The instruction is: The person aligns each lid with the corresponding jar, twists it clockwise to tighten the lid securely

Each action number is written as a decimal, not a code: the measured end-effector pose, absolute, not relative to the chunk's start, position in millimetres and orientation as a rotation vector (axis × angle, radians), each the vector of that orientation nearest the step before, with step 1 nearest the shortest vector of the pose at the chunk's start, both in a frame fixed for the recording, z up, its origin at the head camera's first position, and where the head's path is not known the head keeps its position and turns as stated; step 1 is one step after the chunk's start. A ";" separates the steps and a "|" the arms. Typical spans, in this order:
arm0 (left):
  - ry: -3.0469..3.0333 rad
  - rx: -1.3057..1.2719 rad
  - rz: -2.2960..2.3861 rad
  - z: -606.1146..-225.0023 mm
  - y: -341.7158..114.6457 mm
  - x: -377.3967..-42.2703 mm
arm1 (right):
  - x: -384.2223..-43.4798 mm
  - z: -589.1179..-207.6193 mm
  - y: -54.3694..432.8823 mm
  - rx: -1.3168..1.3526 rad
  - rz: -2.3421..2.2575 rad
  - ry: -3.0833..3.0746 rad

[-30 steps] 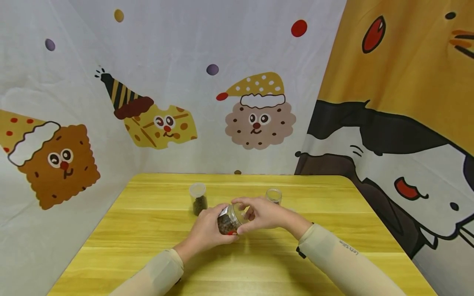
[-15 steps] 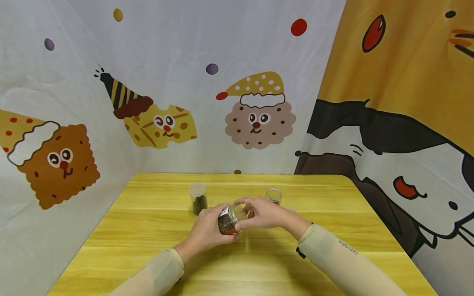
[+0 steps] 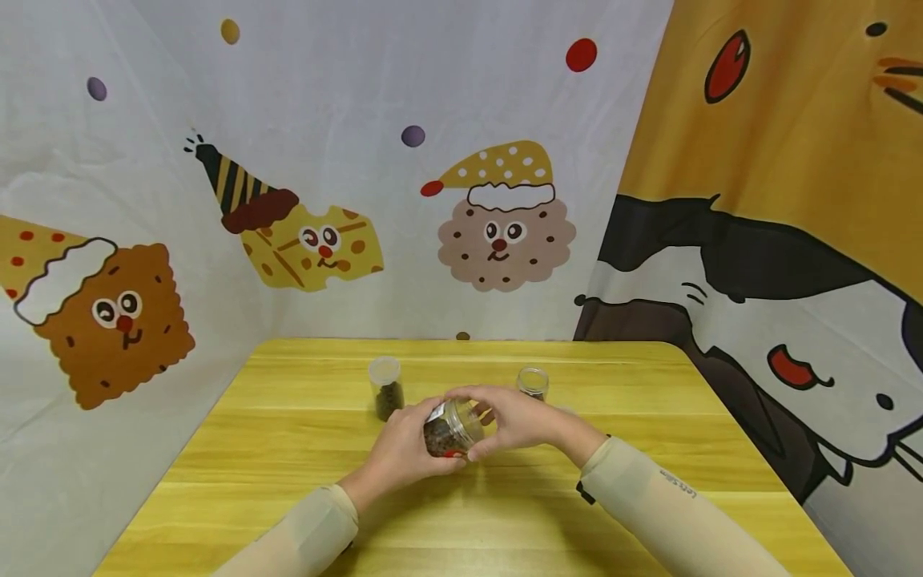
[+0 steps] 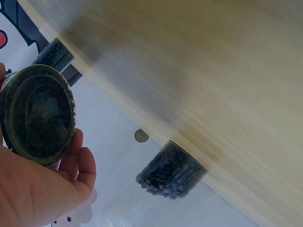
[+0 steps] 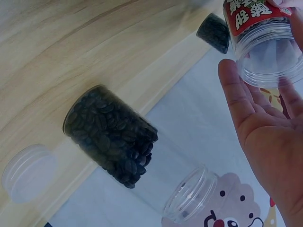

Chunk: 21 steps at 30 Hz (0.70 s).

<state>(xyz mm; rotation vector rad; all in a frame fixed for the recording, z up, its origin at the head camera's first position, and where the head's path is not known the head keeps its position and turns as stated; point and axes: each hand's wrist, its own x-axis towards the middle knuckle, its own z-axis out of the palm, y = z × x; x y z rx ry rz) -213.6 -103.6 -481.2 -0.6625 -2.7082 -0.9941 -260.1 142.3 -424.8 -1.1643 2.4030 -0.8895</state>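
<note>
My left hand (image 3: 404, 445) grips a short clear jar (image 3: 441, 437) of dark brown contents, tilted above the table with its top toward the right. Its round base (image 4: 40, 113) faces the left wrist camera. The fingers and thumb of my right hand (image 3: 522, 421) curl around the jar's clear ridged top (image 5: 272, 59). In the right wrist view, a red label (image 5: 251, 16) with white characters shows beside that top. Behind the right hand stands an open clear jar of black seeds (image 5: 111, 132), mostly hidden in the head view.
A taller clear jar (image 3: 387, 393) with dark contents and a translucent top stands behind the left hand. A loose translucent lid (image 5: 29, 172) lies near the open jar. Printed curtains (image 3: 411, 312) rise beyond the far edge of the wooden table (image 3: 288, 449).
My right thumb and fingers shift around the jar's top, the thumb moving left and then back right and lower. The left hand keeps its hold, and the other jars stay put.
</note>
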 end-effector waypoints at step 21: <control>-2.653 -0.725 -0.982 -483.4 -100.8 -212.9 | -258.5 -431.4 138.0 -0.972 -0.843 2.539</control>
